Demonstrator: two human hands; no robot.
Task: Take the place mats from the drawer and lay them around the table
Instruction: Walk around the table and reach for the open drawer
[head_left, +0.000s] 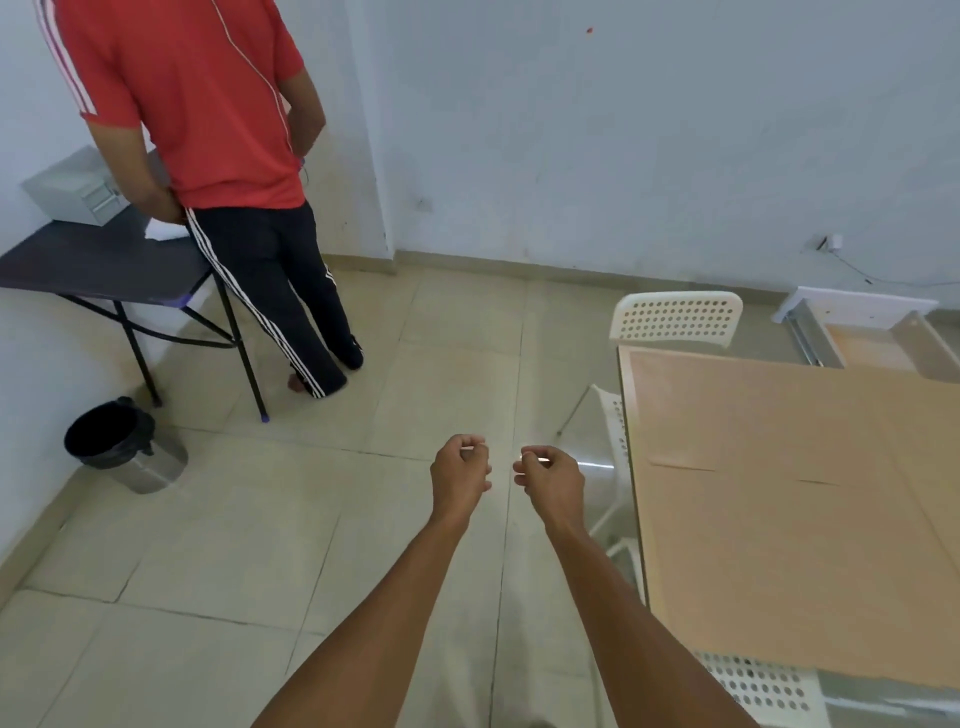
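Both my arms reach out over the tiled floor, left of the table (779, 499), whose top is covered with brown cardboard. My left hand (461, 475) has its fingers curled shut, and I see nothing in it. My right hand (551, 480) is curled too, with thumb and forefinger pinched. A thin pale glint shows at its fingertips, and I cannot tell whether it holds anything. A white drawer (862, 325) with a wooden bottom stands pulled open at the far right, beyond the table. No place mat is visible anywhere.
White perforated chairs stand at the table's far end (675, 317), left side (613, 415) and near corner (763, 686). A person in a red shirt (208, 156) stands at a dark folding table (98, 260). A metal bin (124, 447) sits by the left wall.
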